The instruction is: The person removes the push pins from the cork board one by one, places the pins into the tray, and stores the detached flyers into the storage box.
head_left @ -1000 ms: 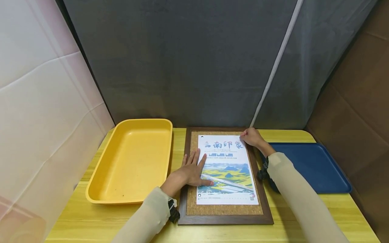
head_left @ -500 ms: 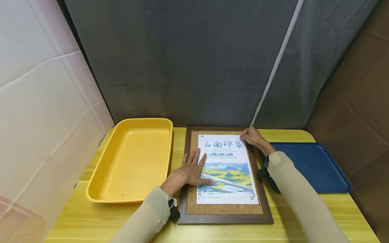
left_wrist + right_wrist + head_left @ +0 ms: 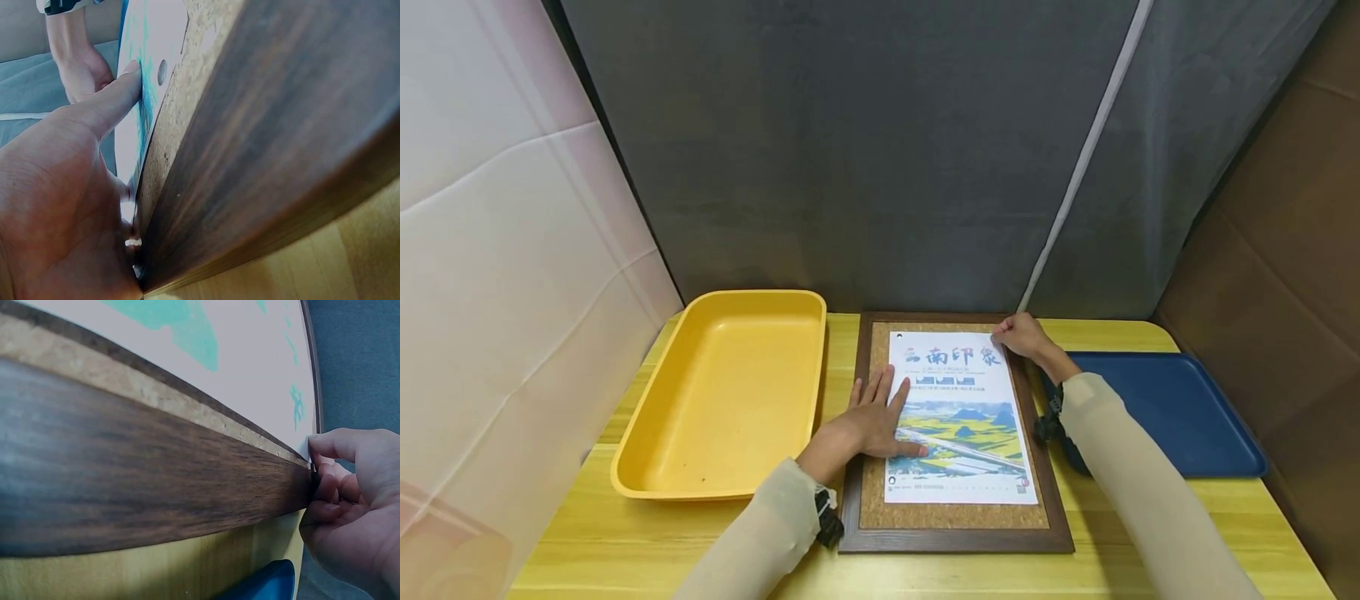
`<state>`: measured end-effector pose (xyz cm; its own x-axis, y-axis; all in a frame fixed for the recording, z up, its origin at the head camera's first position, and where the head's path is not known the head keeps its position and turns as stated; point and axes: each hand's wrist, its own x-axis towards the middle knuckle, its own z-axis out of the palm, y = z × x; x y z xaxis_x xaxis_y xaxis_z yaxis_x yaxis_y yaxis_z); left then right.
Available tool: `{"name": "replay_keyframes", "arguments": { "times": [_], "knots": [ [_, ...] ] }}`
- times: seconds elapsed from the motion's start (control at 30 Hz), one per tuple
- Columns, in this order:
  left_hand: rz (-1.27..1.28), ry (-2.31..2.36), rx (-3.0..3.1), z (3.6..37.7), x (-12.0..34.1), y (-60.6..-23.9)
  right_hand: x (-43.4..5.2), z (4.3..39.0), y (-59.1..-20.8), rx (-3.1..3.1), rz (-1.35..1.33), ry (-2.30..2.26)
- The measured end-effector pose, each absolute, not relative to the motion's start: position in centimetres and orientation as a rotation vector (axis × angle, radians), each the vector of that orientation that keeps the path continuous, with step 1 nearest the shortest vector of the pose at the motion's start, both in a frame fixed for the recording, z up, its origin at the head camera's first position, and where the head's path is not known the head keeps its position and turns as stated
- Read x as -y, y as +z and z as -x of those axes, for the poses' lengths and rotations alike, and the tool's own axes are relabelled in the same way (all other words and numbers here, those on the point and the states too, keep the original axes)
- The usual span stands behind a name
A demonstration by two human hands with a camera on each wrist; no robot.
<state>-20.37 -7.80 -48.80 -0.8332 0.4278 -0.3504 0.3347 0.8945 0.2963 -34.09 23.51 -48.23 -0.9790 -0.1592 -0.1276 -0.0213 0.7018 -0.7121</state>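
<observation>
A: What lies where, and what could go wrong?

B: The sheet lies on the board, inside its rim; the left hand rests on the sheet's left side, fingers straight and spread; the right hand has its fingers curled at the far right corner. Skew is the likely fault; should the left hand slide or lift, a pull at that corner could turn the sheet; pushing it sideways could crease or tear the paper.

A: What is hard to make out?

B: The right hand covers its corner; whether it pinches the sheet, a small thing or neither cannot be told; the disc at the near left corner may be a fastener, its hold unseen; the red mark may be only print; the right arm hides part of the tray.
</observation>
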Motion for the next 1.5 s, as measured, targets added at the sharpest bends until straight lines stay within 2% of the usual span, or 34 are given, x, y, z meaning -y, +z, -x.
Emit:
{"name": "replay_keyframes", "arguments": {
  "times": [0.87,1.5],
  "knots": [
    [-0.529,0.308,-2.635,20.8,7.8,-49.7,-24.2,34.1,-48.5,-2.619,0.169,-1.236],
    [-0.542,0.319,-2.633,20.8,7.9,-49.5,-26.3,33.6,-49.0,-2.471,0.373,-1.431]
  ]
}}
